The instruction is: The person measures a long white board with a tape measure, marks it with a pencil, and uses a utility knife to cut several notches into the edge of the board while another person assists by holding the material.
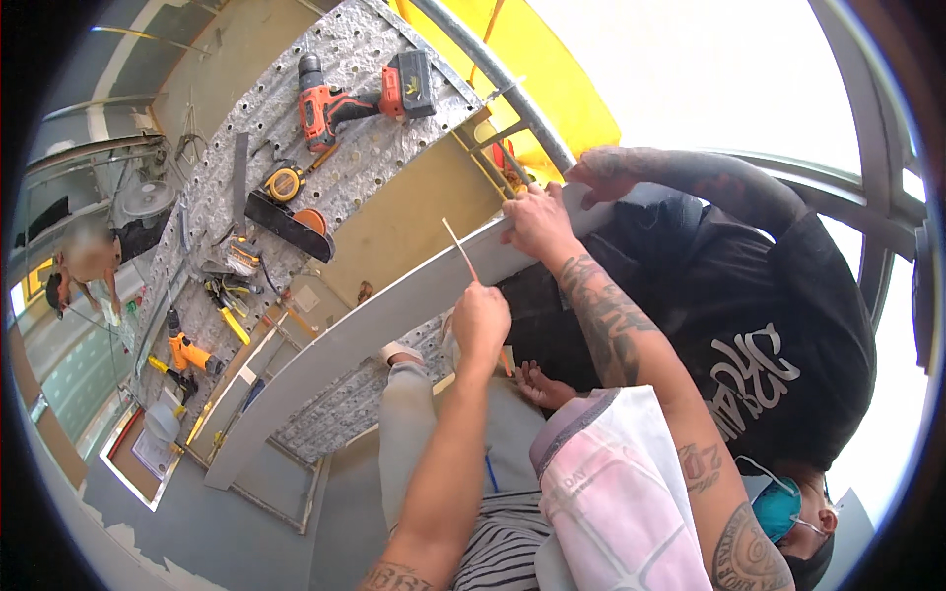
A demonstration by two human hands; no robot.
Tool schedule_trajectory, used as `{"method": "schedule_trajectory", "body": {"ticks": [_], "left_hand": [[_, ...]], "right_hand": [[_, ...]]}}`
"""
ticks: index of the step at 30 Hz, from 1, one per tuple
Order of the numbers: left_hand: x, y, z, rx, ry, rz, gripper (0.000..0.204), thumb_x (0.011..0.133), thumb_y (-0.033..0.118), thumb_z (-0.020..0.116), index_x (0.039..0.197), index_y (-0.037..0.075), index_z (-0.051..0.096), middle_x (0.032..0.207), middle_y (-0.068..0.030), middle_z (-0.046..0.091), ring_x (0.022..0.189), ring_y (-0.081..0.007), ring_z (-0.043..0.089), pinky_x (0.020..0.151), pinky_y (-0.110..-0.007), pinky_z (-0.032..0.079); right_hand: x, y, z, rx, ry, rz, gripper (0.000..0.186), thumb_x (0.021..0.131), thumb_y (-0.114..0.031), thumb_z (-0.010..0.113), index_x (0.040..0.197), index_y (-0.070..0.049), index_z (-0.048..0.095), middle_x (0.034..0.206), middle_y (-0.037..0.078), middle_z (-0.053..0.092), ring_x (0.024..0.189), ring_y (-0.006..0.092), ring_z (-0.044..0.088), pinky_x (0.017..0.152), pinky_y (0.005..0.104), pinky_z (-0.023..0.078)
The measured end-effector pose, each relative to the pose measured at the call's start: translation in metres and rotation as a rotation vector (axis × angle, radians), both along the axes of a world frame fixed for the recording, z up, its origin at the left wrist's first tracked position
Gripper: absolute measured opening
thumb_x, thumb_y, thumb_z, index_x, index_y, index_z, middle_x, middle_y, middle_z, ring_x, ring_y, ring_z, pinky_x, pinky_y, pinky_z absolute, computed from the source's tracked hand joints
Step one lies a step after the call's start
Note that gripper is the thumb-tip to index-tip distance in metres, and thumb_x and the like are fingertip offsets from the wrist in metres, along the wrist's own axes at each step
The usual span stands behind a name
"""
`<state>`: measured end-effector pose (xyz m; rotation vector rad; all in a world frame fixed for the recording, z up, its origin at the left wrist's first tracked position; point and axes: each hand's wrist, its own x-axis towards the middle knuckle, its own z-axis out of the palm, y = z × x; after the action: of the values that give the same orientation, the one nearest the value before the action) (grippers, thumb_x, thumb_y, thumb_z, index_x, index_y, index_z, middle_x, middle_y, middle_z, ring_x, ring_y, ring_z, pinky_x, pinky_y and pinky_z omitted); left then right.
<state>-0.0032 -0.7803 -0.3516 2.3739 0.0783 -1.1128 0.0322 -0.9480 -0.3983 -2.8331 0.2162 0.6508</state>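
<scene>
My left hand (480, 323) is closed around a thin pale strip (456, 241) that sticks up past my fist; its exact kind is unclear. Below the fist is a small pale orange piece (507, 361), perhaps its other end. A long, narrow grey board (365, 330) slants across the middle, bowed by the lens. Near its upper right end, my right hand (540, 225) grips the edge with bent fingers. Beside it, a co-worker's hand (601, 174) bears on the same end, while that person's other hand (545, 384) is below the board, fingers apart.
A perforated metal scaffold platform (355, 39) carries a red drill (323, 113), a tape measure (284, 183), a black tray-like piece (281, 225) and an orange drill (190, 353). A metal pipe (512, 94) runs past the platform. The black-shirted co-worker (788, 295) is close on my right; another person (89, 261) is far left.
</scene>
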Motion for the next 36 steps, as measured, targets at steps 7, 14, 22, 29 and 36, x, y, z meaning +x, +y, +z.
{"method": "schedule_trajectory", "body": {"ticks": [7, 14, 22, 29, 36], "left_hand": [[0.026, 0.021, -0.011, 0.041, -0.011, -0.021, 0.033, 0.092, 0.02, 0.047, 0.085, -0.007, 0.063, 0.085, -0.0315, 0.064, 0.084, -0.0488, 0.062, 0.078, -0.053, 0.05], [0.0, 0.009, -0.005, 0.059, -0.043, -0.034, 0.029, 0.09, 0.019, 0.049, 0.084, -0.004, 0.064, 0.083, -0.0296, 0.065, 0.083, -0.0454, 0.065, 0.078, -0.054, 0.049], [-0.007, -0.001, -0.003, 0.032, -0.049, -0.046, 0.026, 0.089, 0.017, 0.053, 0.083, -0.006, 0.064, 0.084, -0.0289, 0.066, 0.084, -0.0451, 0.064, 0.077, -0.054, 0.049], [-0.004, 0.007, -0.012, 0.049, -0.074, -0.111, 0.032, 0.091, 0.018, 0.048, 0.081, -0.008, 0.062, 0.081, -0.0321, 0.063, 0.081, -0.0478, 0.063, 0.074, -0.052, 0.05], [0.003, 0.013, -0.028, 0.001, -0.064, -0.06, 0.03, 0.093, 0.018, 0.047, 0.084, -0.008, 0.061, 0.081, -0.0314, 0.063, 0.081, -0.0485, 0.062, 0.075, -0.053, 0.049]], "right_hand": [[-0.003, 0.008, -0.001, 0.071, -0.043, -0.001, 0.03, 0.065, -0.035, 0.083, 0.089, -0.018, 0.075, 0.091, 0.001, 0.069, 0.102, 0.0189, 0.058, 0.099, 0.0427, 0.032], [-0.006, -0.003, 0.002, 0.053, 0.007, -0.013, 0.03, 0.065, -0.035, 0.081, 0.089, -0.018, 0.075, 0.088, -0.001, 0.069, 0.101, 0.0175, 0.059, 0.098, 0.0425, 0.032], [-0.016, -0.015, 0.004, 0.027, 0.019, -0.013, 0.029, 0.065, -0.035, 0.081, 0.087, -0.018, 0.075, 0.087, 0.0, 0.069, 0.102, 0.0185, 0.059, 0.099, 0.0431, 0.032], [-0.007, -0.011, -0.002, 0.057, 0.019, -0.017, 0.03, 0.064, -0.035, 0.082, 0.088, -0.018, 0.075, 0.09, -0.001, 0.069, 0.103, 0.0177, 0.058, 0.102, 0.0439, 0.031], [-0.001, -0.008, -0.001, 0.049, 0.044, -0.015, 0.036, 0.064, -0.039, 0.081, 0.09, -0.016, 0.073, 0.09, 0.0, 0.068, 0.104, 0.0183, 0.057, 0.097, 0.0415, 0.033]]}}
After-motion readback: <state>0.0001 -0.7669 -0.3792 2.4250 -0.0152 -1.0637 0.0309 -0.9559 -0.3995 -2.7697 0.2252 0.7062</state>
